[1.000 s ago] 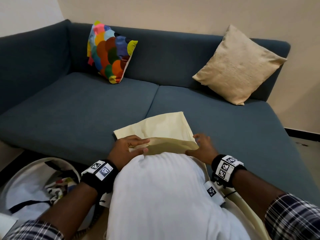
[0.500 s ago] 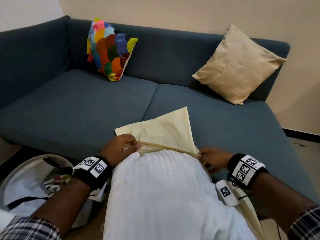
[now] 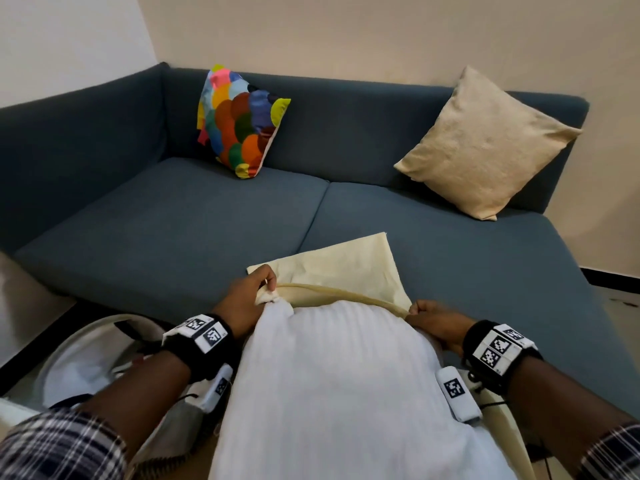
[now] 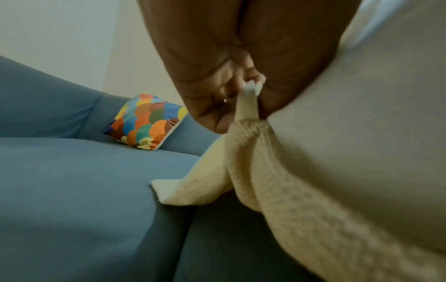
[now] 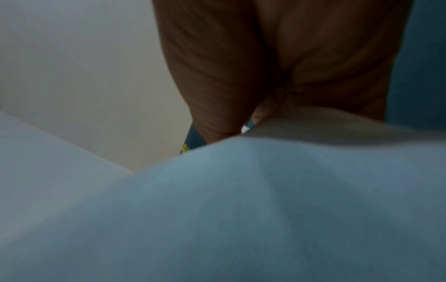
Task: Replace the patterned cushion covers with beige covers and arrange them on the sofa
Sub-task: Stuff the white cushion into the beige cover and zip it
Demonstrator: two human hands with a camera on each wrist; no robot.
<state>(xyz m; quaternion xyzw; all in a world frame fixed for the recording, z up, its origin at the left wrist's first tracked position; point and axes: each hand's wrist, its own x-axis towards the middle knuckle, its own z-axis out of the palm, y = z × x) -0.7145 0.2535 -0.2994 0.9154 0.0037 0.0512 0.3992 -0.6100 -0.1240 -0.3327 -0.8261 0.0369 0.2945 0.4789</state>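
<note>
Both hands pinch the open edge of the beige cover (image 3: 349, 268), left hand (image 3: 247, 301) at one corner, right hand (image 3: 434, 318) at the other, stretching it over the white cushion insert (image 3: 343, 386) at the sofa (image 3: 180, 230) front edge. 1 patterned cushion (image 3: 239, 123) and 1 beige cushion (image 3: 485, 147) lean against the backrest.

- sofa (image 3: 207, 220): matt blue woven cloth
- cover (image 3: 346, 268): pale beige cloth, coarse weave
- insert (image 3: 339, 375): white ribbed cloth
- patterned cushion (image 3: 239, 123): smooth printed cloth
</note>
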